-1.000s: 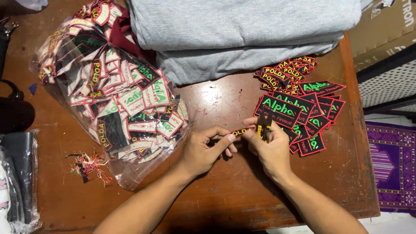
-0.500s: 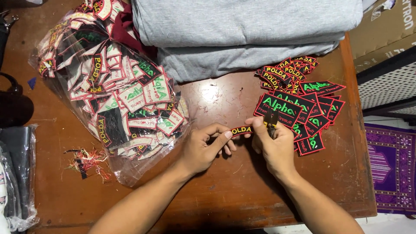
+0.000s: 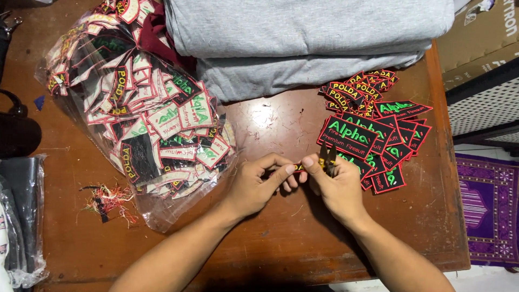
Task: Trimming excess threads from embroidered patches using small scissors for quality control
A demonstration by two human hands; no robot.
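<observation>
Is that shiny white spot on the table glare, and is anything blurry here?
Head view: yes, glare from an overhead light on the wooden table; more sheen on the plastic bag; left hand, right hand and the patches pile look sharp; dark shadow along the near table edge.

Both forearms come up from the bottom edge and angle inward, meeting at centre. Left hand (image 3: 259, 186) curled, thumb and forefinger pinched tight, knuckles up. Right hand (image 3: 338, 186) mirrors it, fingers bunched and closed, thumb tip nearly touching the left's fingertips.
</observation>
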